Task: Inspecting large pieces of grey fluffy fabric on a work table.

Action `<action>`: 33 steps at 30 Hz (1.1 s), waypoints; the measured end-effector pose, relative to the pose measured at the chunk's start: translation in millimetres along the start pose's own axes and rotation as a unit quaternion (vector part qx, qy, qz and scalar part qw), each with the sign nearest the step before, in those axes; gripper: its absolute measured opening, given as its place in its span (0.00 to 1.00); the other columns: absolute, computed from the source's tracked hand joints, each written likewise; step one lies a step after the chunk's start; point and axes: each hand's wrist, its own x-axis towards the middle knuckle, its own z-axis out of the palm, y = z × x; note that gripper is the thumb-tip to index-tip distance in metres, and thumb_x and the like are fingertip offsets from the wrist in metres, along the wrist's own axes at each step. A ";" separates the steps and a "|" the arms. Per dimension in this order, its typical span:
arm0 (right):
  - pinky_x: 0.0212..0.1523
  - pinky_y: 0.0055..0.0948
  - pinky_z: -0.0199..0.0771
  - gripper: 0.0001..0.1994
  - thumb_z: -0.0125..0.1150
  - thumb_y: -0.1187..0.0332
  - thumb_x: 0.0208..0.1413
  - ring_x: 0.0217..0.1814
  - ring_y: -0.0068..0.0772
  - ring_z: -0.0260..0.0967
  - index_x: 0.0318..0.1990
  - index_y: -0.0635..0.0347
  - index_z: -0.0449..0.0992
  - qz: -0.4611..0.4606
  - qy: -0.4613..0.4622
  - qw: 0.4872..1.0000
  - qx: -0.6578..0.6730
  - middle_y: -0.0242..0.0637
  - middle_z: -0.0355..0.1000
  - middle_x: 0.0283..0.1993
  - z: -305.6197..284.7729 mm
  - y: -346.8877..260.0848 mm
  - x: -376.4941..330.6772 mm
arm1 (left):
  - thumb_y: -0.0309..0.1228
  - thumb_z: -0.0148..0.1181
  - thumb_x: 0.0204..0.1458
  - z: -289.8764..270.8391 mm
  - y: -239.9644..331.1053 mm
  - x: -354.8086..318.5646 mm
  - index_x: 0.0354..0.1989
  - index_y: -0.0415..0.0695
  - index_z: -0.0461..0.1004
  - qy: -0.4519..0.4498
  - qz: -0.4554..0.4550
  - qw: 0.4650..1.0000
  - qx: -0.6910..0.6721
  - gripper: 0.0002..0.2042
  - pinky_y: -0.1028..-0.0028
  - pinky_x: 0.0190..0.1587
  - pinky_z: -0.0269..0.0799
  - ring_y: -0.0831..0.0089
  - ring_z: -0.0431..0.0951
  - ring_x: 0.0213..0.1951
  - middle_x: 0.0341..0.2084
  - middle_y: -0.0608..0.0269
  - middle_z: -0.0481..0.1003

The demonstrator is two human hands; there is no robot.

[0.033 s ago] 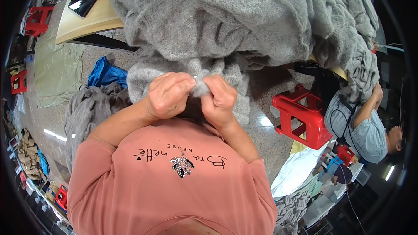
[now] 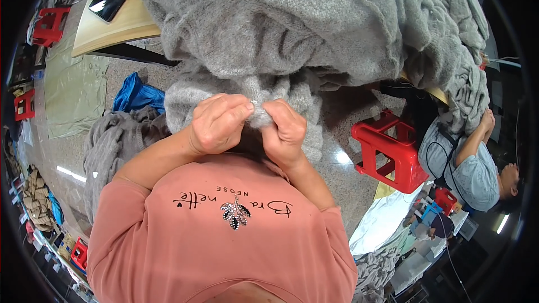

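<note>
In front of my chest, my left hand (image 2: 220,124) is closed, thumb and fingers pinching the edge of a fuzzy grey knitted garment (image 2: 196,91). Close beside it my right hand (image 2: 285,130) grips the same knit, its fingers curled in. A short stretch of the fabric bunches up between the two hands. The garment hangs down behind my hands toward my lap. Just beyond, a large heap of the same grey knitwear (image 2: 281,19) is piled up, touching the piece I hold. Whatever sits right under my fingertips is too small to make out.
A black phone (image 2: 107,4) lies on the wooden table (image 2: 126,29) at the far left. Blue cloth (image 2: 137,94) and more grey knitwear (image 2: 115,134) are on my left. A red plastic stool (image 2: 387,151) stands on my right, with a co-worker (image 2: 460,163) seated beyond it.
</note>
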 end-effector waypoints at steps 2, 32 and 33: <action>0.21 0.23 0.61 0.11 0.47 0.85 0.34 0.20 0.29 0.63 0.29 0.67 0.70 0.016 0.001 0.999 0.050 0.39 0.65 0.22 -2.8 -1.6 1.5 | 0.14 0.56 0.29 -1.5 0.6 2.4 0.30 0.34 0.70 0.010 0.022 1.000 -0.002 0.14 0.74 0.19 0.69 0.66 0.72 0.19 0.22 0.54 0.71; 0.25 0.24 0.67 0.14 0.48 0.84 0.33 0.23 0.34 0.67 0.33 0.65 0.68 -0.095 0.087 0.990 -0.061 0.42 0.69 0.28 -6.6 3.3 -0.2 | 0.17 0.56 0.40 -4.1 16.1 8.3 0.33 0.35 0.71 -0.054 -0.233 0.954 -0.182 0.09 0.76 0.24 0.68 0.68 0.73 0.23 0.25 0.55 0.73; 0.25 0.24 0.67 0.14 0.48 0.84 0.33 0.23 0.34 0.67 0.33 0.65 0.68 -0.096 0.085 0.990 -0.061 0.42 0.69 0.28 -6.2 3.5 -1.9 | 0.16 0.55 0.41 -2.6 13.9 13.7 0.32 0.36 0.72 -0.070 -0.249 0.946 -0.195 0.09 0.77 0.25 0.68 0.69 0.73 0.24 0.24 0.56 0.73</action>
